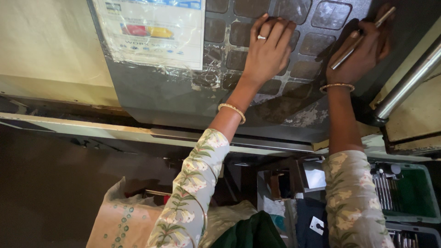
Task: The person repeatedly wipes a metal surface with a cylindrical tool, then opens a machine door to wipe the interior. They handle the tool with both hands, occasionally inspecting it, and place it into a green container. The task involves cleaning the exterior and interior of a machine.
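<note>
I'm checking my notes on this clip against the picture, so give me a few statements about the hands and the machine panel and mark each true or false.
1. The left hand lies flat on the dark keypad panel. True.
2. The right hand holds a thin metal rod. True.
3. The left hand wears no ring. False: a ring shows on one finger.
4. A paper sheet under plastic is stuck to the left of the keys. True.
5. The green crate sits at the lower left. False: it is at the lower right, under the right sleeve's side.
6. Both wrists are bare. False: each wears a gold bangle.
</note>
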